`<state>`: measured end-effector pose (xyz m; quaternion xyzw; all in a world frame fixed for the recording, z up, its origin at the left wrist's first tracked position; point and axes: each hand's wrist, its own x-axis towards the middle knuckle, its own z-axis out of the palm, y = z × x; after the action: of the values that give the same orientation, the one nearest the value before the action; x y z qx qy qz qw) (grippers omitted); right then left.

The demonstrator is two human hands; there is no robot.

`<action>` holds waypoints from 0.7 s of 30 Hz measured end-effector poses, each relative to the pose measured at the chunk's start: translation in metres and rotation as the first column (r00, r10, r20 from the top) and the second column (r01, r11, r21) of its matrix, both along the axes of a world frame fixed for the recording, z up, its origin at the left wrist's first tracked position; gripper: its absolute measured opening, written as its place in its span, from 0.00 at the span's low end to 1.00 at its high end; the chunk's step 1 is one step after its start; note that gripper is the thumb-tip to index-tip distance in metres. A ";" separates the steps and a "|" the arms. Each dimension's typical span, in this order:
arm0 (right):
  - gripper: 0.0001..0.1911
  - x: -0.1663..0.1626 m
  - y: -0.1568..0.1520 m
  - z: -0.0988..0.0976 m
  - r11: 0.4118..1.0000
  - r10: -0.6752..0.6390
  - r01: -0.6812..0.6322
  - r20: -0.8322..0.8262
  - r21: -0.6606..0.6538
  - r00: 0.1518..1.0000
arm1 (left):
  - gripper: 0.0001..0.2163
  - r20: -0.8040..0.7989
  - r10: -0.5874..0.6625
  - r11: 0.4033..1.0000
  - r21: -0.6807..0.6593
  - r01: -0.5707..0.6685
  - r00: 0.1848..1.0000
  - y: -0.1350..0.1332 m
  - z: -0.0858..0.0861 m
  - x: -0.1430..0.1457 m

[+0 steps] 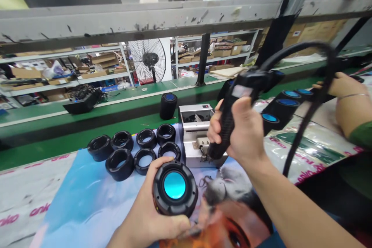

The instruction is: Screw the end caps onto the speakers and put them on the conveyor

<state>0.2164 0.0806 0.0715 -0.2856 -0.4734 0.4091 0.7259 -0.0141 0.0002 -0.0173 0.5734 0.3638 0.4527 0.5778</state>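
My left hand [154,209] is closed around a black round speaker [190,192], its shiny blue disc facing up toward me. Gripped in my right hand [244,131] is a black electric screwdriver [228,124] with a thick cable, pointing down. Its tip is in front of a silver screw feeder [188,155] and partly blurred; I cannot tell whether they touch. Beside the feeder, several black rings [119,164] lie in two rows on a printed poster mat [78,193].
Behind the rings stands a black cylindrical speaker [168,106] on the green bench [139,114]. More blue-topped speakers [270,118] lie at right, near a co-worker's hand [345,85]. The screwdriver's cable [309,114] loops at right. A grey beam [116,19] crosses overhead.
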 end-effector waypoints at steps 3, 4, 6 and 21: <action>0.35 0.001 0.002 0.005 0.996 -0.062 0.064 -0.022 0.065 0.998 | 0.48 -0.012 0.002 1.000 0.000 -0.002 1.000 -0.001 0.002 0.000; 0.35 0.000 0.004 0.004 0.994 -0.072 0.074 -0.020 0.076 0.997 | 0.47 -0.019 0.002 1.000 -0.010 -0.002 1.000 -0.001 0.002 0.001; 0.35 -0.002 0.009 0.000 0.995 -0.072 0.072 -0.003 0.076 0.997 | 0.47 -0.017 -0.006 0.999 -0.035 0.005 1.000 -0.002 0.003 0.002; 0.36 -0.010 -0.036 0.053 1.000 -0.015 0.016 -0.067 0.008 0.998 | 0.48 0.006 -0.040 0.999 -0.036 0.040 0.999 0.000 0.007 0.004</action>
<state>0.2069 0.0447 0.1243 -0.2723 -0.4484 0.4106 0.7458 -0.0099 0.0003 -0.0107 0.5688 0.3587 0.4359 0.5981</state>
